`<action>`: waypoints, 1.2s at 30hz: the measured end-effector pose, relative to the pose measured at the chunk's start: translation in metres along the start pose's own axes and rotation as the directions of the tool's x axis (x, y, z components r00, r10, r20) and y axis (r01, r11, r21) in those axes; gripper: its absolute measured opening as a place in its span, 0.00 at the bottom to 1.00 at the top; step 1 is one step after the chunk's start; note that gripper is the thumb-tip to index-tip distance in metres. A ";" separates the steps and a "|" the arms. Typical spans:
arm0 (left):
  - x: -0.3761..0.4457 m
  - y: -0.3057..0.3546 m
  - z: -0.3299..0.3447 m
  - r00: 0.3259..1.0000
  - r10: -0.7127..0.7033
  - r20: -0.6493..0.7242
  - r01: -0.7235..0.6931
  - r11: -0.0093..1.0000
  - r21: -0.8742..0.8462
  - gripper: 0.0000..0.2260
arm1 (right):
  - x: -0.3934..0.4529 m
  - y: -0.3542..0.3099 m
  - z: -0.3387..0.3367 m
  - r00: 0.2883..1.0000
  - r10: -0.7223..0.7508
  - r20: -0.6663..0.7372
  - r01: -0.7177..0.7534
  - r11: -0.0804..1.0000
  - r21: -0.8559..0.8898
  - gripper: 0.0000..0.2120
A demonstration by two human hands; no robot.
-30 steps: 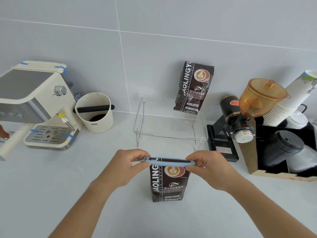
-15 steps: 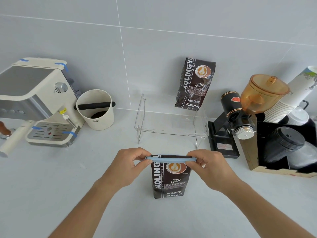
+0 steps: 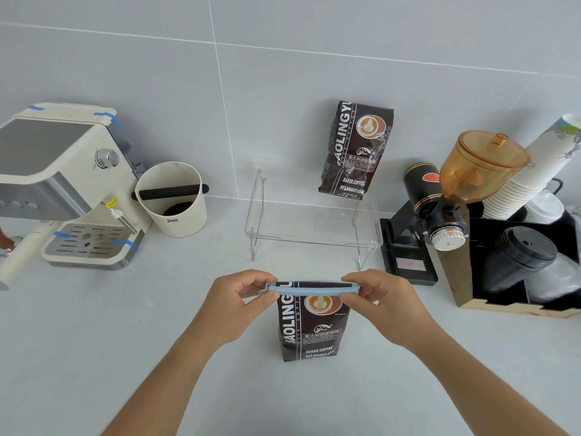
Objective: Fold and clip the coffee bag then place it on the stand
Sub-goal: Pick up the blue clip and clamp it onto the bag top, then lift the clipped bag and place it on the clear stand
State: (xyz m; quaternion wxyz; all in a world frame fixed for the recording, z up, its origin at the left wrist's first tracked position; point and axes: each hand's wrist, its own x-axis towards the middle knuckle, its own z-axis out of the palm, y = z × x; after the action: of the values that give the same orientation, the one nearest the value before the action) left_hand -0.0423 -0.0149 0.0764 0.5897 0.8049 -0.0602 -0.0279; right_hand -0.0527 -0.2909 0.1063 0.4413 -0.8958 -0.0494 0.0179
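We see a dark coffee bag [image 3: 309,328] standing upright on the pale worktop [image 3: 94,341], a light blue clip [image 3: 311,289] laid across its folded top. The left hand [image 3: 237,302] pinches one end of the clip, the right hand [image 3: 382,302] the other. Behind them stands a clear stand [image 3: 314,229], with a second coffee bag [image 3: 356,151] on it leaning against the tiled wall. An espresso machine [image 3: 59,184] sits far left, a grinder [image 3: 452,196] at right.
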 end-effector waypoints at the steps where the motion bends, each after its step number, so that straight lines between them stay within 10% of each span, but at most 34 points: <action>1: 0.000 -0.001 0.001 1.000 -0.026 0.005 0.026 0.998 -0.063 0.12 | 0.000 0.003 0.002 1.000 0.031 -0.004 -0.031 0.999 0.032 0.12; 16: -0.022 -0.037 0.047 0.970 -0.232 0.067 0.241 0.921 -0.306 0.23 | -0.021 0.059 0.051 0.950 0.265 0.163 -0.307 0.712 0.631 0.23; 36: -0.042 -0.032 0.075 0.962 -0.254 -0.097 0.207 0.918 -0.339 0.20 | -0.033 0.046 0.068 0.967 0.251 0.043 -0.247 0.880 0.407 0.21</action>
State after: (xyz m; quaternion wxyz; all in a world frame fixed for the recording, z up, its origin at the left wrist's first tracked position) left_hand -0.0901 -0.0712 0.0216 0.7097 0.6979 0.0819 -0.0505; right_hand -0.0878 -0.2685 0.0278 0.6130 -0.7826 0.0733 0.0794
